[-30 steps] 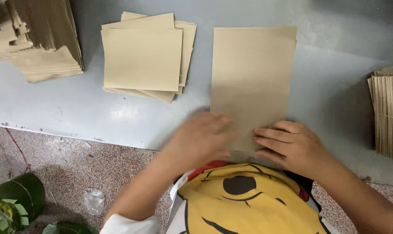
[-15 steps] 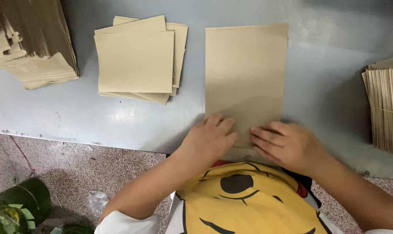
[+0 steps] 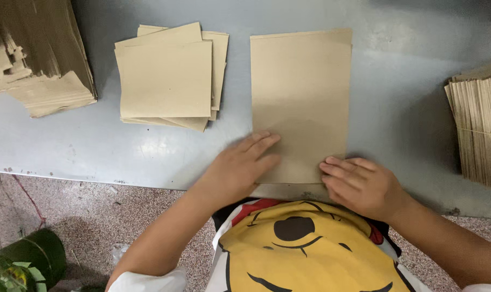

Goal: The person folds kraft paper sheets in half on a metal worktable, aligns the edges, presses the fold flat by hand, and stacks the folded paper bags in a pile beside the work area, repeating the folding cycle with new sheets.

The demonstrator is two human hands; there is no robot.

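Observation:
A tan rectangular paper sheet [image 3: 300,92] lies flat on the grey table [image 3: 397,103], its near edge at the table's front. My left hand [image 3: 240,167] rests with fingers flat on the sheet's near left corner. My right hand [image 3: 362,184] presses its fingertips at the sheet's near right corner. Neither hand grips anything; both lie palm down on the paper.
A short pile of folded tan sheets [image 3: 170,75] sits left of the flat sheet. A tall stack of tan paper [image 3: 40,59] stands at the far left and a bundled stack [image 3: 480,130] at the right edge. Below the table is speckled floor with a green object [image 3: 24,262].
Both hands have slid apart along the sheet's near edge, the left toward the left corner and the right toward the right corner. The sheet itself stays in place.

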